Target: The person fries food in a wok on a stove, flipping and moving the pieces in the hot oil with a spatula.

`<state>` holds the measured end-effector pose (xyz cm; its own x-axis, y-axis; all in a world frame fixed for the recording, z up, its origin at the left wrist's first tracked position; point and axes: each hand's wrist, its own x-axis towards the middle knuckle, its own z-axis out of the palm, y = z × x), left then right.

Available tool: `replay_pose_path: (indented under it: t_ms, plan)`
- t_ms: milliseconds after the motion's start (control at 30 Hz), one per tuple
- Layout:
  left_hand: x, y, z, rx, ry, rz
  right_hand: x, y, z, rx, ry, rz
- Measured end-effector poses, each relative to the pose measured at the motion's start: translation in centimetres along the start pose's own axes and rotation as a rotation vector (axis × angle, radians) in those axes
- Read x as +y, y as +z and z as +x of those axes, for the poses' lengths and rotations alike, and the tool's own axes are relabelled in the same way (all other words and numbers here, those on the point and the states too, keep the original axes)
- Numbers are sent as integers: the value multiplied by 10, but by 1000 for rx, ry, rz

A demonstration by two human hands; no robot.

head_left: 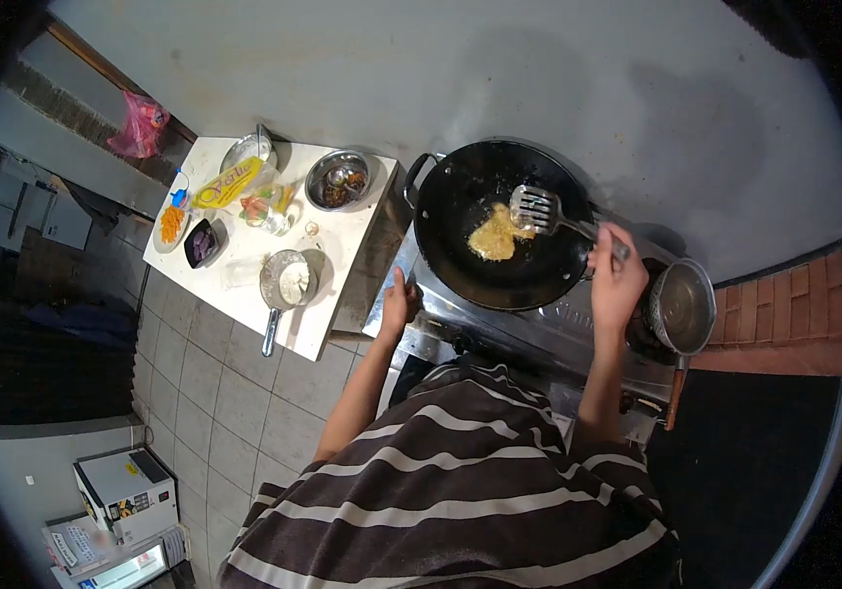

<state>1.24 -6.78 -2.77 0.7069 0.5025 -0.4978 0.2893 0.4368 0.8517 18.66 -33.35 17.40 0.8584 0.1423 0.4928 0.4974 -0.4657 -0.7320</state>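
My right hand [617,280] grips the handle of a metal slotted turner [537,209]. The turner's head is in the black wok [470,280], touching the right side of a golden piece of frying food [495,239]. Beneath the wok is a steel gas stove [573,314]. At the stove's front left corner is my left hand [397,309], thumb pointing up and the other fingers curled at the stove's edge, partly hidden.
A saucepan [686,306] stands right of the wok. On the white table [342,236] to the left are a steel bowl [338,180], a small pan of white powder [289,280], a yellow packet [230,184], a plate of orange strips [172,226] and a dark dish [201,243].
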Motion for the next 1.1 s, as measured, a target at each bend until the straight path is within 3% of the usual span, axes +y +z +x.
replay_pose_path:
  t_ms: [67,267,533,967,1033,1100]
  plan:
    - [-1,1,1,8,13,10,9,-2,-14,119,355,415]
    - [0,-2,3,-18,-29,5,22,-11,-32,123,540,667]
    - [-1,-2,5,33,0,135,7,-13,-44,47,676,833]
    - [-1,-3,8,-56,-66,20,4,-7,-67,-112,765,1075]
    - [0,1,7,101,-64,142,1,-4,-70,-202,797,1078]
    - [4,-1,6,82,-88,149,1,-4,-74,-239,785,1066]
